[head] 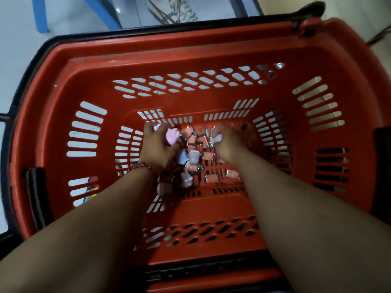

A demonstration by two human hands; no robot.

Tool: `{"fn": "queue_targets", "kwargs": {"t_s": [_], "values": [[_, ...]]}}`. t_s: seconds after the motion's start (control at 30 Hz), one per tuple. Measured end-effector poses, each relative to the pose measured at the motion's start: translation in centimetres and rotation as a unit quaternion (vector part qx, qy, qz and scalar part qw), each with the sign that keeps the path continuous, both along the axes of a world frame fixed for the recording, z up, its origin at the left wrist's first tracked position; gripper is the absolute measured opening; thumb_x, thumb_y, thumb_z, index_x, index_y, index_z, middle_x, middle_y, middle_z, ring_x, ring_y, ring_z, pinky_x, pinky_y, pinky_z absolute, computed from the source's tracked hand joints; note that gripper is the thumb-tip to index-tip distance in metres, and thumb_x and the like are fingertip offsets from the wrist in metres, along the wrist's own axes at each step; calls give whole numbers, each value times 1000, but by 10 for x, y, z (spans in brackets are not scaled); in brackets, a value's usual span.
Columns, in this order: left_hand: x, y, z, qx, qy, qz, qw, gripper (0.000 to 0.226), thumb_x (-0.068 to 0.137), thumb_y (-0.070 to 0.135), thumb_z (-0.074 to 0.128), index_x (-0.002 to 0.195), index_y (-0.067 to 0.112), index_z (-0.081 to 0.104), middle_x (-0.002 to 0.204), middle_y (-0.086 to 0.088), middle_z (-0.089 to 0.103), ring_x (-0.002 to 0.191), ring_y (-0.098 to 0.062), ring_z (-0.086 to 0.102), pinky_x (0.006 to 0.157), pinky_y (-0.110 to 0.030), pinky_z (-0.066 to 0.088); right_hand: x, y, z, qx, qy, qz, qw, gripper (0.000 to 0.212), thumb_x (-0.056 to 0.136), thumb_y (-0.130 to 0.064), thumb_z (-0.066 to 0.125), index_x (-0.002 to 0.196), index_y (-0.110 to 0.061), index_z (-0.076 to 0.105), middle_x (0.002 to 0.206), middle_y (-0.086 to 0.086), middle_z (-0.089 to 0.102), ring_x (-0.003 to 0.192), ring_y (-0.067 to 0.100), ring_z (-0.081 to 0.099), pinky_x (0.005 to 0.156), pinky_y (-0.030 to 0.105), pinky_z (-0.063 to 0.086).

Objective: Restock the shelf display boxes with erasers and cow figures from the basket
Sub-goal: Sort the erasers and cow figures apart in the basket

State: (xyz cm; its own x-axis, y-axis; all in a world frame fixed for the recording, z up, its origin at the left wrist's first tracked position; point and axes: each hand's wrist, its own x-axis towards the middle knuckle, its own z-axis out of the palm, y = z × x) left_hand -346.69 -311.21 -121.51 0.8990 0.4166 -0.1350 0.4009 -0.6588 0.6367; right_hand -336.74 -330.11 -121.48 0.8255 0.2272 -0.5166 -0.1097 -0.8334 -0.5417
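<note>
While both hands reached deep inside the red basket (63,85), its tall walls left wide room. The left hand (155,144) gripped a pink cow figure (172,137); the right hand (227,142) pinched a pale one (218,138). About four more cows (193,156) and a dozen-odd erasers (211,178) lay on the floor.

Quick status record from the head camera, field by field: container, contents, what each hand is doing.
container: red slotted plastic basket, black handles
contents: small red-wrapped erasers and pastel plastic cow figures piled on the basket floor
left hand: down in the pile, closed on a pink cow figure; beaded bracelet on the wrist
right hand: in the pile, closed on a pale figure
shelf display boxes: not in view
</note>
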Motion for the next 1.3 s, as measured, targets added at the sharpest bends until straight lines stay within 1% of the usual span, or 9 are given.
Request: {"fn": "queue_targets", "kwargs": {"t_s": [0.23,0.33,0.43,0.6,0.8,0.87,0.97,1.1,1.3], "values": [[6,0,-12,-74,6,9,997,15,78,34,80,84,25,69,83,3,71,77,-14,63,68,-30,50,19,-30,10,13,21,-199,980,19,94,-19,61,112,-19,65,111,-3,63,100,20,60,79,23,43],[10,5,-11,-125,-3,68,990,16,77,34,80,87,24,71,82,3,73,78,-21,69,65,-33,52,19,-39,4,26,33,-306,951,6,88,-24,66,82,-24,65,108,9,73,100,30,69,90,35,55],[6,8,-11,-10,-28,64,998,22,88,32,71,96,12,67,103,-19,62,83,-30,57,71,-28,39,23,-44,-11,37,36,-342,938,14,73,-37,66,72,-25,60,96,8,75,94,34,73,86,52,60],[-4,1,-2,50,-35,43,997,20,95,27,68,103,9,64,124,-23,42,84,-30,54,84,-36,50,16,-34,5,2,51,-275,960,27,96,-18,64,123,-20,66,119,6,68,113,29,65,100,42,52],[-1,-11,14,-30,-81,70,994,26,87,24,77,109,14,67,120,-6,48,97,-9,47,80,1,32,14,-27,4,-26,59,-220,973,45,92,-19,67,136,-23,56,127,6,65,113,28,63,83,31,49],[5,-13,15,-90,-88,68,990,23,85,27,76,105,18,68,112,0,59,95,-8,53,82,-5,39,12,-24,3,-40,86,-189,977,67,87,-19,73,147,-23,44,135,8,60,118,30,61,95,38,51],[17,-18,17,-313,-32,118,942,17,83,25,69,100,26,68,94,2,70,86,-16,63,74,-31,51,4,-20,-1,-143,146,-86,975,54,93,-23,68,143,-13,48,138,12,56,120,29,58,98,38,50],[17,-20,8,-428,40,146,891,19,76,15,72,94,23,70,84,-14,69,78,-35,63,66,-48,53,0,-17,-1,-206,128,-12,970,28,98,-14,61,125,-8,59,125,11,62,97,23,59,69,28,46],[17,-26,16,-531,90,128,833,28,74,-4,63,83,19,75,71,-16,65,58,-27,59,55,-32,48,-8,2,-1,-137,164,50,975,55,82,-12,79,130,1,56,124,14,63,111,27,64,94,36,55]]}}
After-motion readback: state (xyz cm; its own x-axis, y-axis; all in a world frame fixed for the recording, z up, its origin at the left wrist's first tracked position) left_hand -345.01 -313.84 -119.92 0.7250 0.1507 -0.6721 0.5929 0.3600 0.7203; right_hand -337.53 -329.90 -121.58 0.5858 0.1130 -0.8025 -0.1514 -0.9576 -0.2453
